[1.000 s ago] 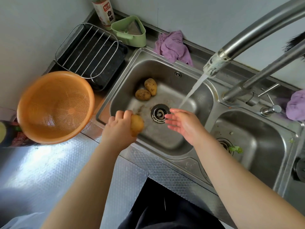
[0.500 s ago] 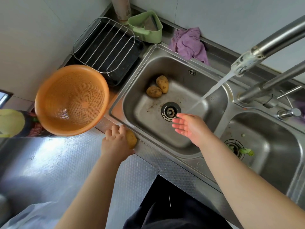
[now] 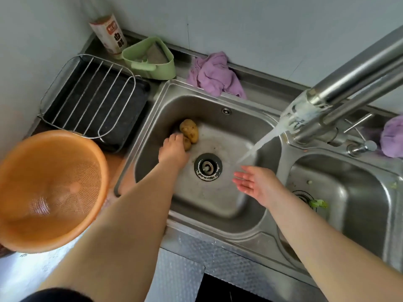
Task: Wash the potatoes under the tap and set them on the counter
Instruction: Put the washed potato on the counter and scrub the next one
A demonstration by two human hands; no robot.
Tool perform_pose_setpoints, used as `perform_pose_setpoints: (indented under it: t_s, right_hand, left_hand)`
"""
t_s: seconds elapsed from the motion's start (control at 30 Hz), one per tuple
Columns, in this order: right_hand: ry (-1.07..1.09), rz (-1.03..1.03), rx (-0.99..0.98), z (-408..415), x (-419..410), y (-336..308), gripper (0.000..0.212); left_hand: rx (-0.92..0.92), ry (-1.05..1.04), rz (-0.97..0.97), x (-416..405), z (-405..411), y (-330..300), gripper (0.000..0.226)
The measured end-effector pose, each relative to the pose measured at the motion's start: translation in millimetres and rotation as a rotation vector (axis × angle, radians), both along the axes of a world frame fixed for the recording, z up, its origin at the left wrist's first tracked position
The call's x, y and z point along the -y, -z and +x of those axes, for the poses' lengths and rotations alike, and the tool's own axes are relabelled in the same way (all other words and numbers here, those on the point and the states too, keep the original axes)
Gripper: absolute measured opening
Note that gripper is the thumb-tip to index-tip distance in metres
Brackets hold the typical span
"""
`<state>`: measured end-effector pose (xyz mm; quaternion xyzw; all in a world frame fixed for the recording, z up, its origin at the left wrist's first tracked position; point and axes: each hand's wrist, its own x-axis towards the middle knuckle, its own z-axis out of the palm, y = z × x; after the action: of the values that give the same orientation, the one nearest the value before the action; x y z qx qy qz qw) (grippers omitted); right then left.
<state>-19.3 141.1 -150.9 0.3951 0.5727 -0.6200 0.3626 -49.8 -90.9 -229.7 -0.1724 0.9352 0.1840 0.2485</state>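
Two brown potatoes lie at the back left of the left sink basin (image 3: 235, 205). The larger potato (image 3: 189, 129) lies free. My left hand (image 3: 172, 151) reaches down onto the smaller potato (image 3: 187, 144), fingers curled over it and hiding most of it. My right hand (image 3: 255, 184) hovers open, wet and palm-up, over the basin's right side. It is just below the water stream (image 3: 259, 144) that runs from the steel tap (image 3: 305, 105). My left forearm crosses the foil-covered counter (image 3: 181, 277) and hides part of it.
An orange colander (image 3: 50, 188) stands on the counter at the left. Behind it is a wire rack on a black tray (image 3: 91, 94), with a green holder (image 3: 152, 59), a bottle (image 3: 109, 33) and a purple cloth (image 3: 216, 75) along the wall. The right basin (image 3: 349, 203) holds green scraps.
My left hand carried a potato out of the sink to the counter edge by the colander, then came back without it and reached onto the smaller potato. My right hand stayed under the stream.
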Motion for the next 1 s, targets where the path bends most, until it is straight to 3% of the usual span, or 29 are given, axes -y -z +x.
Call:
perform_pose_setpoints:
  t_s: [0.1,0.23,0.47,0.53,0.6,0.77,0.83,0.93,1.0]
  right_hand:
    - [0.028,0.004,-0.017,-4.3,-6.5,5.8,0.013]
    - [0.099,-0.013,-0.015,0.5,-14.4,16.7,0.014]
    - [0.12,-0.048,0.0,11.9,-21.1,25.4,0.016]
    - [0.11,-0.042,-0.014,11.2,-23.3,23.5,0.016]
    - [0.09,-0.034,-0.045,8.0,-24.9,18.2,0.014]
    - [-0.063,0.048,-0.255,0.7,-25.7,-2.3,0.015]
    - [-0.133,0.07,-0.366,-1.5,-23.5,-9.1,0.02]
    - [-0.257,-0.03,-0.459,-0.5,-19.0,-19.7,0.027]
    - [-0.386,-0.081,-0.517,1.8,-18.8,-22.8,0.035]
  left_hand:
    - [0.057,0.046,-0.026,10.9,-25.1,33.4,0.075]
    - [0.113,0.046,-0.041,15.1,-48.6,60.6,0.062]
    - [0.176,0.017,-0.046,7.2,-23.1,82.6,0.065]
    - [0.173,-0.105,0.11,-0.6,-16.4,74.2,0.066]
    - [0.15,-0.284,0.386,-12.1,-11.0,53.8,0.069]
    - [0.17,-0.544,0.98,-59.1,18.3,-29.9,0.043]
    - [0.148,-0.569,1.078,-76.1,34.0,-49.8,0.042]
    - [0.114,-0.561,1.093,-95.0,51.9,-71.7,0.058]
    - [0.099,-0.591,1.135,-103.8,57.1,-82.6,0.051]
